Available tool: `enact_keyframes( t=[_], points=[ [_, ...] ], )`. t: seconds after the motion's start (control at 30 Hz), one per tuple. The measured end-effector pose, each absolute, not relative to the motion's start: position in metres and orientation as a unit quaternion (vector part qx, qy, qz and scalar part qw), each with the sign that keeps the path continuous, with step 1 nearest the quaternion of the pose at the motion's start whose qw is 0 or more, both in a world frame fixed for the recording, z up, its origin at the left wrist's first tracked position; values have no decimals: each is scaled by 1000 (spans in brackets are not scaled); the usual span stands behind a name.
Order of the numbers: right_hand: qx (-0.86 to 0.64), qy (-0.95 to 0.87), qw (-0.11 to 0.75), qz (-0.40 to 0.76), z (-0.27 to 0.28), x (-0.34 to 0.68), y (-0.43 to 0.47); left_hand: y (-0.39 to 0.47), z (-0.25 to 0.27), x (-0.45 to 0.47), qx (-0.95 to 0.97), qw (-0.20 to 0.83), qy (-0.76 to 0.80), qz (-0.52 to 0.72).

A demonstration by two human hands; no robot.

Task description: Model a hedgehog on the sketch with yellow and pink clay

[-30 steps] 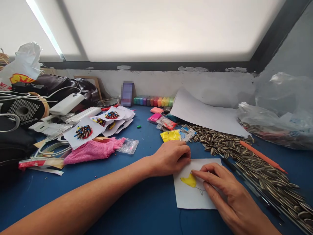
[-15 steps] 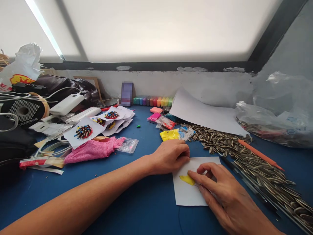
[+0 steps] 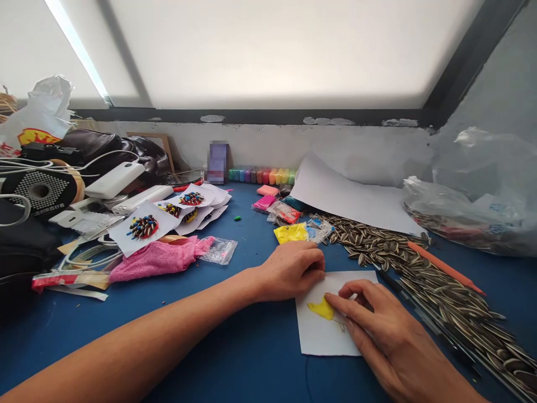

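A white sheet of paper (image 3: pixel 314 341) lies on the blue table, with a flattened yellow patch of modelling clay (image 3: pixel 322 309) and some thin drawn lines on it. My right hand (image 3: pixel 377 319) is over the sheet's right side. Its index fingertip presses the clay's right edge, while the thumb stays apart and lower down; the hand grips nothing. Curled at the upper left corner of the sheet, my left hand (image 3: pixel 293 270) rests with its fingers folded in, and nothing shows in it. Just beyond it lies a yellow clay packet (image 3: pixel 291 233).
Sunflower seeds (image 3: pixel 461 302) spread along the right, with an orange pen (image 3: pixel 447 268) among them. A pink cloth (image 3: pixel 157 260) lies left, below cards with seed-and-clay figures (image 3: pixel 145 226). Colored clay blocks (image 3: pixel 264 176) line the wall. Larger paper (image 3: pixel 356 198) lies behind the seeds.
My right index finger has shifted slightly along the clay's edge, and the thumb has moved right, uncovering drawn lines below the clay. My left hand has stayed in place.
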State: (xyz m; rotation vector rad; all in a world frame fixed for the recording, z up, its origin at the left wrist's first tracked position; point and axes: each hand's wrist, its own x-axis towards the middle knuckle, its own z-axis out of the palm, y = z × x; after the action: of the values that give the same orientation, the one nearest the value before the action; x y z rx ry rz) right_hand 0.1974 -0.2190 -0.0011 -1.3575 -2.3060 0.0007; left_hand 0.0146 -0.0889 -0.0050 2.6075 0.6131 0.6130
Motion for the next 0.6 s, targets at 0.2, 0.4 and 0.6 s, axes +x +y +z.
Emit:
enact_keyframes(
  t=[0.2, 0.4, 0.6],
  points=[
    [-495, -836, 235, 7, 0, 197, -219, -89, -4, 15, 932, 192, 220, 215],
    [-478, -848, 230, -5, 1, 200, -218, -89, -4, 15, 933, 189, 225, 207],
    [-460, -859, 220, -46, 1, 201, -219, -89, -2, 15, 933, 191, 225, 205]
  ],
)
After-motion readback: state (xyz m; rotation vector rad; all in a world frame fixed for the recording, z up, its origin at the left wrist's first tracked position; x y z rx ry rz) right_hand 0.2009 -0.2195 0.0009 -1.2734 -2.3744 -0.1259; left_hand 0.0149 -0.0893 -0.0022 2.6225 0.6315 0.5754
